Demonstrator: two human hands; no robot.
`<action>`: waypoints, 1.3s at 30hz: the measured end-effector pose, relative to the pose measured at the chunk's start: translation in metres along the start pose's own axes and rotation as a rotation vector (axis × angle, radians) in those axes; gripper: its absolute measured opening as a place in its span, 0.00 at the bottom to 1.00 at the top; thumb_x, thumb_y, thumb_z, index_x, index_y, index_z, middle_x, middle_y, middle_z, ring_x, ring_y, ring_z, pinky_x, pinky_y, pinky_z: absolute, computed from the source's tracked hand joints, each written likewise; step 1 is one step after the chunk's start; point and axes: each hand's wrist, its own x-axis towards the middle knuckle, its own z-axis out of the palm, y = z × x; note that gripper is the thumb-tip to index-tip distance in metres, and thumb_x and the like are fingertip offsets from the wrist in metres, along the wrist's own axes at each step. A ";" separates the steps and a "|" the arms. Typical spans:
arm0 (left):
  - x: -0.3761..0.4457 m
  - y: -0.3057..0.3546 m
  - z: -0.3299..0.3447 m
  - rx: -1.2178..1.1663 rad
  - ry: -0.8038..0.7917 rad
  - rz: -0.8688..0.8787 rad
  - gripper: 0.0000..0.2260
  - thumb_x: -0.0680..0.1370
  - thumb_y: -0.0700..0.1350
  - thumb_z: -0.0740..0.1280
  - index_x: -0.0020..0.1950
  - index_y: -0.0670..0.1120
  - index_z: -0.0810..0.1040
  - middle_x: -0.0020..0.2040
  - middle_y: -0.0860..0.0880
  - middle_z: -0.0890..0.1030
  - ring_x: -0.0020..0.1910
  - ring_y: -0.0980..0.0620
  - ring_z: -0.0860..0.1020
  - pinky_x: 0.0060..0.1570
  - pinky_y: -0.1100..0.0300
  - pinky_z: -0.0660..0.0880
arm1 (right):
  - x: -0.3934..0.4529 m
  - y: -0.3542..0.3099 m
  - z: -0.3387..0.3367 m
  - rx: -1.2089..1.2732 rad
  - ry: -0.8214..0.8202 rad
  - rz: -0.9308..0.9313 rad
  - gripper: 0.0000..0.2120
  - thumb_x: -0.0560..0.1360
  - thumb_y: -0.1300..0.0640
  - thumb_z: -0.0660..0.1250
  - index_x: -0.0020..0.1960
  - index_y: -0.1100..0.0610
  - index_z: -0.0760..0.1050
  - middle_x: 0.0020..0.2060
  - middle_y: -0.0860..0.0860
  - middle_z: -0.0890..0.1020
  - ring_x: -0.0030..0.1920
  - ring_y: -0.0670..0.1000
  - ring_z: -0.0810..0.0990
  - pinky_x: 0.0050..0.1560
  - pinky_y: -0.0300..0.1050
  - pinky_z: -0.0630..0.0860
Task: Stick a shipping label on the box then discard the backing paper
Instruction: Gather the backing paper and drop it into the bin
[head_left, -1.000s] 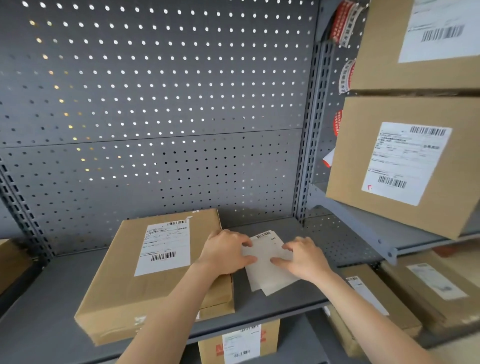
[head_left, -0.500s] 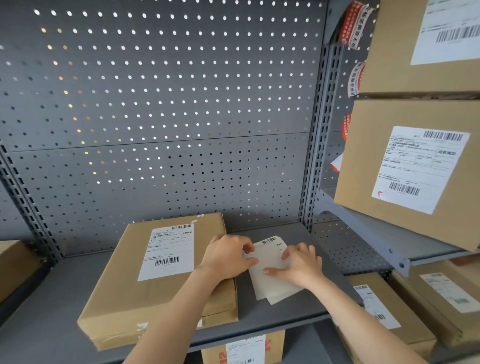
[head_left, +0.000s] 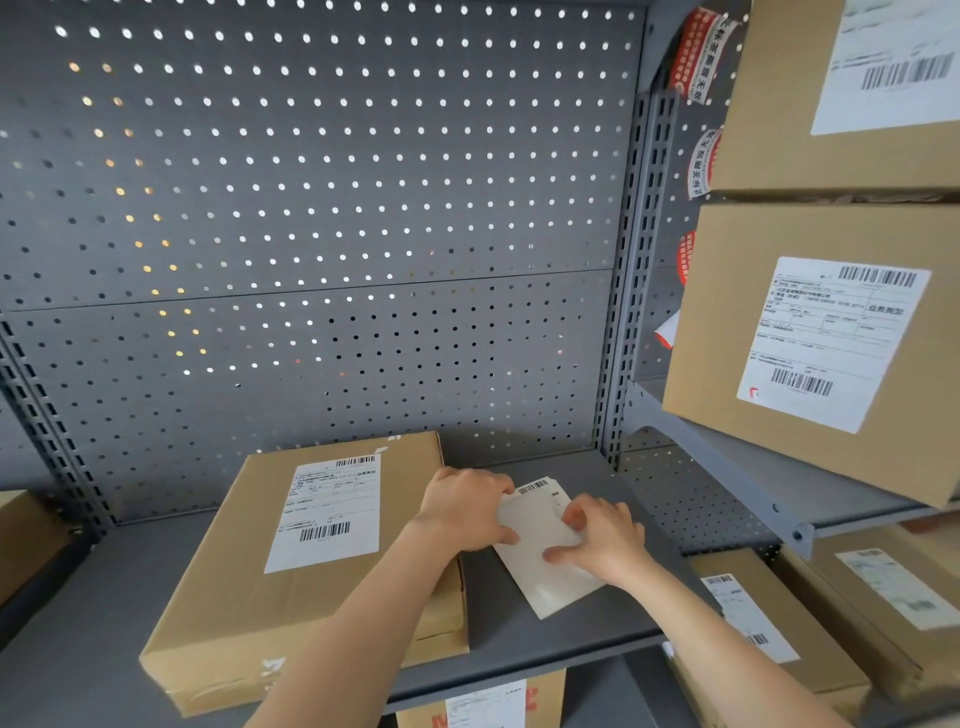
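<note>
Currently both hands are on the label sheet, which lies flat on the grey shelf, just right of the box and toward the shelf's front-right part. Sheet's long axis runs diagonally: barcode end points to the back of the shelf, the opposite corner toward the front edge, slightly right. Blank pale backing faces up over most of it; a printed strip with a barcode shows at the far end, text too small to read.

Left hand: fingers curled over the sheet's left edge, thumb on top — gripping the sheet, wrist over the box's right edge. Right hand: fingertips pinching at the sheet's right edge near the top, thumb pressed on the paper.

Box lies flat, long axis front to back, front-left corner near the shelf's front edge. It already carries a white shipping label with barcodes at top and bottom; print not legible.

Right-hand bay: two stacked cartons with barcode labels, red-and-white tape with Chinese characters behind them. More labelled boxes on the lower shelves.
</note>
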 end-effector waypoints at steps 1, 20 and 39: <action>0.004 0.003 0.001 0.028 -0.034 0.003 0.27 0.72 0.59 0.69 0.67 0.52 0.69 0.63 0.51 0.77 0.62 0.49 0.74 0.64 0.52 0.64 | 0.000 0.001 -0.001 0.010 0.003 -0.004 0.21 0.64 0.41 0.72 0.49 0.46 0.66 0.48 0.44 0.74 0.52 0.49 0.65 0.48 0.47 0.62; 0.029 0.022 0.018 -0.037 -0.242 -0.045 0.40 0.70 0.52 0.73 0.76 0.50 0.54 0.68 0.43 0.72 0.64 0.39 0.74 0.60 0.45 0.74 | -0.006 0.011 -0.018 0.163 -0.030 -0.128 0.15 0.68 0.52 0.72 0.49 0.45 0.68 0.45 0.40 0.76 0.54 0.49 0.74 0.59 0.51 0.69; 0.014 0.012 0.000 -0.374 0.171 0.025 0.16 0.76 0.44 0.65 0.64 0.50 0.73 0.58 0.48 0.79 0.54 0.48 0.77 0.53 0.52 0.77 | -0.019 -0.014 -0.056 0.464 0.134 -0.205 0.06 0.72 0.59 0.68 0.47 0.51 0.75 0.42 0.45 0.79 0.42 0.45 0.77 0.38 0.35 0.69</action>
